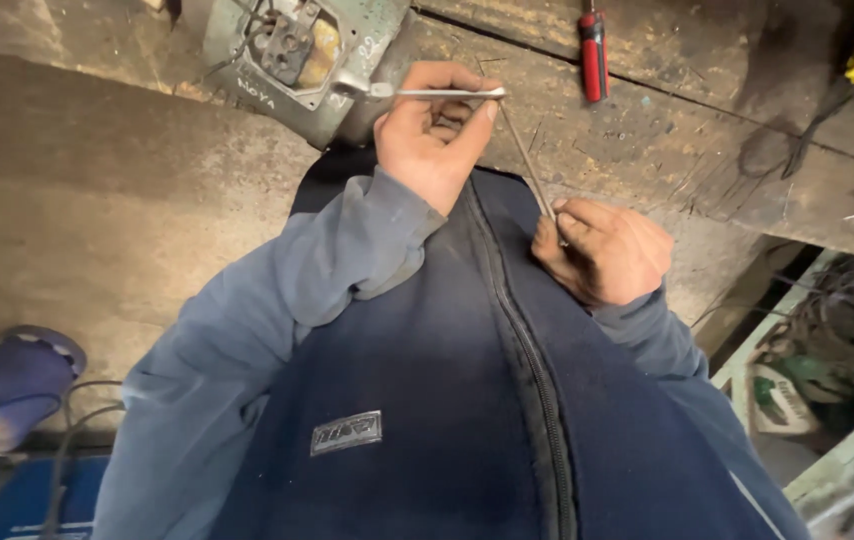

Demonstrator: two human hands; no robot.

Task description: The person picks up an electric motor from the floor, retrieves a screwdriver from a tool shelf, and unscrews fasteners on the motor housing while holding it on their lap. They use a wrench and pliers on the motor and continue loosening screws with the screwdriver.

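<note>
In the head view, the left hand (pixel 434 130) at upper centre is pinching a thin metal rod (pixel 447 93) whose tip is reaching the grey-green motor housing (pixel 287 60) at upper left. The right hand (pixel 609 250), right of centre, is closing its fingers around a second thin rod (pixel 527 160) slanting up toward the left thumb, while a red-handled screwdriver (pixel 594 55) is lying on the worn workbench (pixel 667 130) above.

worn wooden bench (pixel 667 130); red screwdriver (pixel 594 55), motor housing (pixel 287 55)
</note>
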